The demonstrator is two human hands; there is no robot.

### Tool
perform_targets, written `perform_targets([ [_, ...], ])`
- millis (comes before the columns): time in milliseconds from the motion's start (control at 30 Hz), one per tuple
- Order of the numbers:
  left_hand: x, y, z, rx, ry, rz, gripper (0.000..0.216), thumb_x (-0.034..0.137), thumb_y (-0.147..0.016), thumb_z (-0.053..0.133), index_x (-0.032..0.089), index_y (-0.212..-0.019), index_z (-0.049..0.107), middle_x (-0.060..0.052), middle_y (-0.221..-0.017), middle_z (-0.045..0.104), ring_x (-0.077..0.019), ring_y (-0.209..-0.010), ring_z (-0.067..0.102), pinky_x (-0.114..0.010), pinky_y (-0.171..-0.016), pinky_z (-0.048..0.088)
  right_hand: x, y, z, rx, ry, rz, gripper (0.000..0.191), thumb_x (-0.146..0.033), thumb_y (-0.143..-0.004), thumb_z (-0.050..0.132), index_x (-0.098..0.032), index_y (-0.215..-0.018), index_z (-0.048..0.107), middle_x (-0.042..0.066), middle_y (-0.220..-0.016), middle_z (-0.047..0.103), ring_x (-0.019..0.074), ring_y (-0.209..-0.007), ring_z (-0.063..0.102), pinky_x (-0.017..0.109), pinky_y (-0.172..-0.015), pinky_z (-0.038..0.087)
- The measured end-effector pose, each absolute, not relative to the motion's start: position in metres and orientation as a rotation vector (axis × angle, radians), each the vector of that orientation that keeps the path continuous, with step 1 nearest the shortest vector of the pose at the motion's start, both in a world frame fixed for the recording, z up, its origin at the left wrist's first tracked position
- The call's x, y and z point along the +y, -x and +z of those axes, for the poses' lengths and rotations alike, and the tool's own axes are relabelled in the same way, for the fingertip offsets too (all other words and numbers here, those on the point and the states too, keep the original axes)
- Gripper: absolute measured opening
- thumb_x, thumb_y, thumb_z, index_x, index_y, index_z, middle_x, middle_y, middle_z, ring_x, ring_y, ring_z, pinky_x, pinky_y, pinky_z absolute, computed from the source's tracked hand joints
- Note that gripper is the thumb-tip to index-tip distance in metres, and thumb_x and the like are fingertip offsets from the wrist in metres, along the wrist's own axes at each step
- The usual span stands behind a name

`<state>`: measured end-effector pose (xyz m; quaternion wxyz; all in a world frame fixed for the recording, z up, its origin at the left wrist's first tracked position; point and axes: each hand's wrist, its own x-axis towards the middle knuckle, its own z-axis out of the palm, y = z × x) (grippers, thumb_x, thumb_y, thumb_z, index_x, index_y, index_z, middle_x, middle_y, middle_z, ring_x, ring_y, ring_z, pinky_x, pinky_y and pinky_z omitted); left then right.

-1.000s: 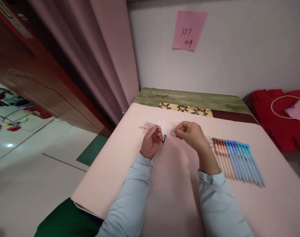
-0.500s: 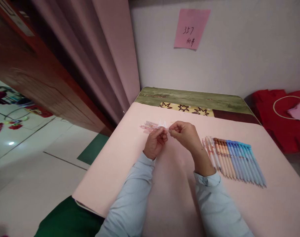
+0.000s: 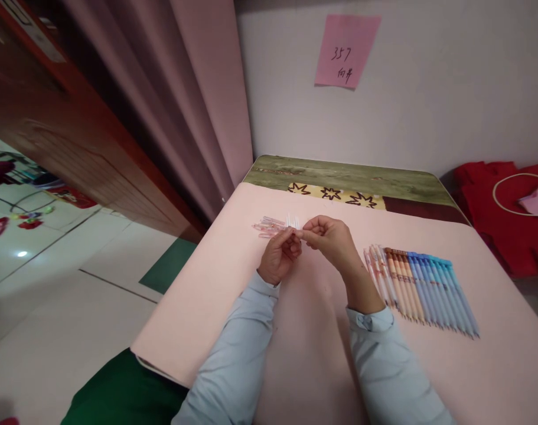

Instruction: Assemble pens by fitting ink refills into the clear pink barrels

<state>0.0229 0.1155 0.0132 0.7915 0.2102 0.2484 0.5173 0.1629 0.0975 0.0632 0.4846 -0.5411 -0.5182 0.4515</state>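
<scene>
My left hand (image 3: 281, 254) and my right hand (image 3: 328, 236) meet fingertip to fingertip above the pink tabletop. Both are closed in a pinch, and whatever small piece they hold is hidden by the fingers. Just beyond the left hand lies a loose group of pinkish clear pen barrels (image 3: 269, 226). Several thin white sticks (image 3: 292, 221), perhaps refills, show behind the fingertips. To the right of my right forearm, pens lie side by side in a row: white-and-pink pens (image 3: 381, 276), brown-and-peach pens (image 3: 404, 283) and blue pens (image 3: 441, 292).
A pink sheet (image 3: 198, 283) covers the table, whose green wood-patterned back edge (image 3: 339, 171) meets the wall. A pink note (image 3: 347, 52) hangs there. Left stand a mauve curtain (image 3: 198, 88) and a brown door (image 3: 74, 141). Red cloth (image 3: 499, 218) lies at right.
My right fingertips have moved slightly left, closing the small gap to my left fingertips. The view has shifted a little; the pens lie as before.
</scene>
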Motion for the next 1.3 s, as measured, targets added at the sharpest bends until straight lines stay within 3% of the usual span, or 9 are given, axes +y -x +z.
perform_targets([
  [133, 0.125, -0.002, 0.019, 0.378, -0.217, 1.3, 0.021, 0.022, -0.096, 0.056, 0.013, -0.078, 0.061, 0.002, -0.064, 0.05, -0.003, -0.048, 0.038, -0.015, -0.046, 0.034, 0.099, -0.168, 0.061, -1.16, 1.376, 1.022, 0.038, -0.053, -0.075, 0.073, -0.017, -0.079, 0.065, 0.001, -0.062, 0.065, 0.0135, -0.055, 0.06, 0.024, -0.054, 0.047],
  [233, 0.132, 0.014, 0.021, 0.291, -0.076, 1.536, 0.032, 0.024, -0.104, 0.041, 0.015, -0.08, 0.06, 0.002, -0.066, 0.05, -0.0035, -0.051, 0.041, -0.014, -0.051, 0.039, 0.101, -0.174, 0.055, -1.231, 1.568, 0.872, 0.026, -0.044, -0.08, 0.068, -0.018, -0.078, 0.068, 0.0, -0.061, 0.065, 0.0148, -0.057, 0.062, 0.025, -0.057, 0.046],
  [367, 0.134, 0.017, 0.021, 0.311, -0.063, 1.54, 0.036, 0.023, -0.104, 0.037, 0.014, -0.079, 0.06, 0.0, -0.067, 0.051, -0.0039, -0.052, 0.041, -0.015, -0.052, 0.04, 0.104, -0.168, 0.045, -1.6, 1.854, 0.65, 0.009, -0.023, -0.076, 0.066, -0.02, -0.071, 0.072, 0.002, -0.068, 0.07, 0.0158, -0.065, 0.062, 0.025, -0.061, 0.04],
  [467, 0.133, 0.012, 0.021, 0.347, -0.092, 1.503, 0.035, 0.023, -0.104, 0.038, 0.014, -0.078, 0.06, 0.0, -0.068, 0.051, -0.0044, -0.053, 0.041, -0.016, -0.052, 0.04, 0.106, -0.16, 0.038, -1.768, 1.971, 0.567, 0.013, -0.017, -0.076, 0.062, -0.02, -0.072, 0.073, 0.004, -0.074, 0.073, 0.0169, -0.071, 0.063, 0.025, -0.063, 0.038],
  [800, 0.133, 0.007, 0.02, 0.309, -0.067, 1.452, 0.039, 0.024, -0.104, 0.036, 0.013, -0.076, 0.059, -0.002, -0.072, 0.059, -0.0042, -0.056, 0.048, -0.016, -0.055, 0.043, 0.108, -0.201, 0.035, -1.546, 2.222, 0.246, 0.022, -0.027, -0.085, 0.055, -0.02, -0.084, 0.076, 0.009, -0.082, 0.075, 0.022, -0.076, 0.064, 0.029, -0.063, 0.035],
  [967, 0.132, 0.005, 0.021, 0.419, -0.064, 1.451, 0.038, 0.022, -0.104, 0.037, 0.012, -0.077, 0.062, -0.006, -0.088, 0.071, -0.0033, -0.06, 0.054, -0.015, -0.06, 0.049, 0.108, -0.173, 0.035, -1.618, 2.119, 0.338, 0.02, -0.028, -0.087, 0.056, -0.02, -0.083, 0.075, 0.007, -0.083, 0.075, 0.0201, -0.077, 0.064, 0.027, -0.066, 0.037],
  [1300, 0.132, 0.0, 0.023, 0.496, -0.09, 1.434, 0.032, 0.021, -0.103, 0.043, 0.013, -0.081, 0.064, -0.005, -0.089, 0.072, -0.0018, -0.059, 0.057, -0.012, -0.059, 0.05, 0.105, -0.126, 0.019, -1.7, 2.203, 0.44, 0.028, -0.041, -0.09, 0.06, -0.018, -0.101, 0.071, 0.012, -0.095, 0.074, 0.0239, -0.091, 0.068, 0.03, -0.074, 0.046],
])
